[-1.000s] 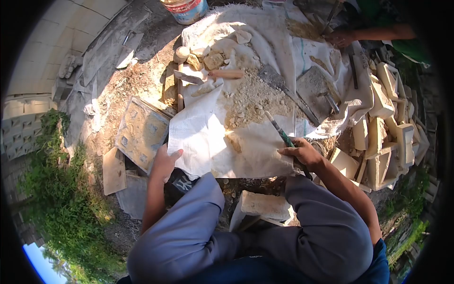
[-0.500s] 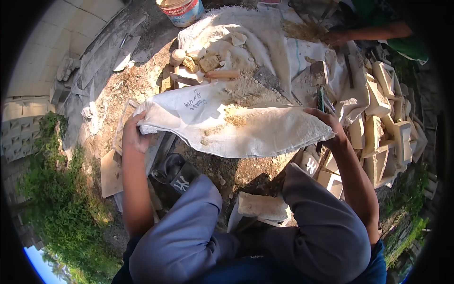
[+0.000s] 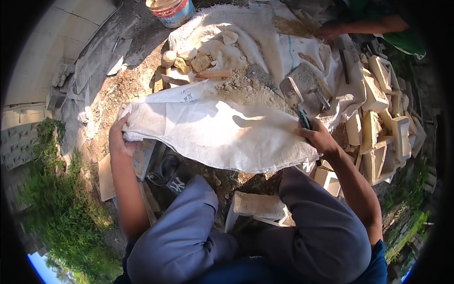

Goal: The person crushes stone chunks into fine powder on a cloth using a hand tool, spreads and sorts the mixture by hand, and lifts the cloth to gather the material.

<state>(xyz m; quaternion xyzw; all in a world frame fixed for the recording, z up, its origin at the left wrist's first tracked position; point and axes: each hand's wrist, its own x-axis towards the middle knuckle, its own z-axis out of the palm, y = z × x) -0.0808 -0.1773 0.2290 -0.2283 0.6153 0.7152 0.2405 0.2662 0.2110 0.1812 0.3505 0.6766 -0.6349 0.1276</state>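
The white woven sack (image 3: 222,135) is stretched between my hands above my knees, its near edge hanging in a curve. My left hand (image 3: 122,135) is closed on its left end. On the right end, my right hand (image 3: 319,137) is closed round the sack's edge. A flat-bladed tool with a green handle (image 3: 302,117) sticks up from the same hand, apparently gripped together with the cloth. Just beyond the sack lie crumbly yellowish rubble (image 3: 248,87) and a wooden-handled tool (image 3: 213,74).
Pale cast blocks (image 3: 378,137) are piled on the right. A paint bucket (image 3: 171,12) stands at the back. Another person's hand (image 3: 328,32) works at the far right. One more block (image 3: 259,204) lies between my legs, and plants (image 3: 61,189) grow at left.
The sack's near edge has swung up and over toward me, and the yellowish crumbs on it are gone from its visible face. The green-handled tool has tilted left with my right hand.
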